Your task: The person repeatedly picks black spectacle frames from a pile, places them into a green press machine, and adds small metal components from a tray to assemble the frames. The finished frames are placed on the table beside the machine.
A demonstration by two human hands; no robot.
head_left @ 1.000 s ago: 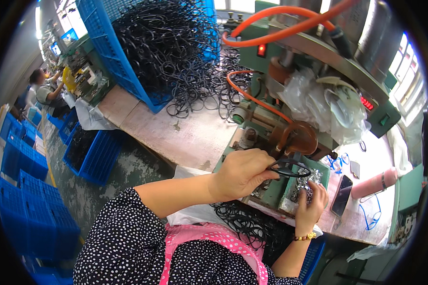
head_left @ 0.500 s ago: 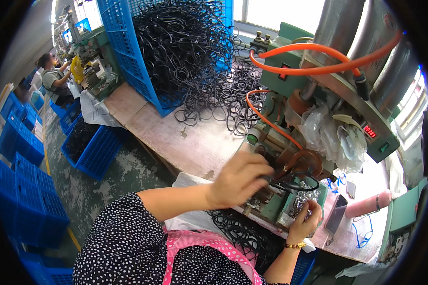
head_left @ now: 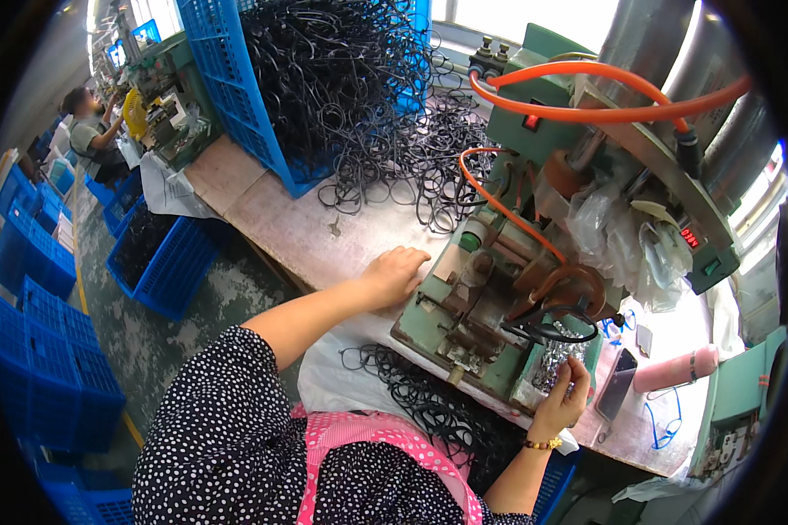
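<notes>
My left hand (head_left: 396,276) rests on the pale tabletop against the left side of the green bench press (head_left: 490,319). Its fingers are loosely bent, one reaching toward the machine, and nothing shows in them. By the tray (head_left: 595,363) of small shiny metal pieces (head_left: 556,363), my right hand (head_left: 562,398) has its fingers pinched together at the tray's near right side. Whatever they hold is too small to make out. A black cord loop (head_left: 573,331) sticks out of the machine's working area, just above the tray.
A blue crate (head_left: 236,96) lies tipped, spilling tangled black cord loops (head_left: 341,87) onto the table. More black loops (head_left: 429,402) lie near my lap. A phone (head_left: 617,385), a pink bottle (head_left: 677,369) and blue glasses (head_left: 665,423) are at right. Another person (head_left: 92,136) sits far left.
My left hand has moved left and up, away from the machine's working area, onto the tabletop. My right hand stays by the metal pieces, its fingers slightly shifted.
</notes>
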